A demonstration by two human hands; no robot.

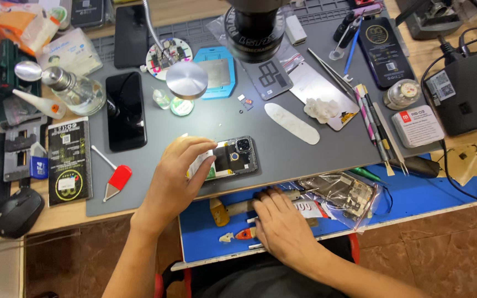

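Note:
An opened phone with its back cover off and camera module showing lies on the grey work mat. My left hand rests on its left end, fingers on the white and green part there. My right hand lies flat, palm down, on the blue tray at the bench's front edge. Its fingers reach over small tools, next to a clear bag of phone parts. Whether the right hand grips anything is hidden.
A microscope head hangs over the mat. A black phone, a glass bottle, a red scraper, tweezers, a phone in a dark case and a computer mouse lie around.

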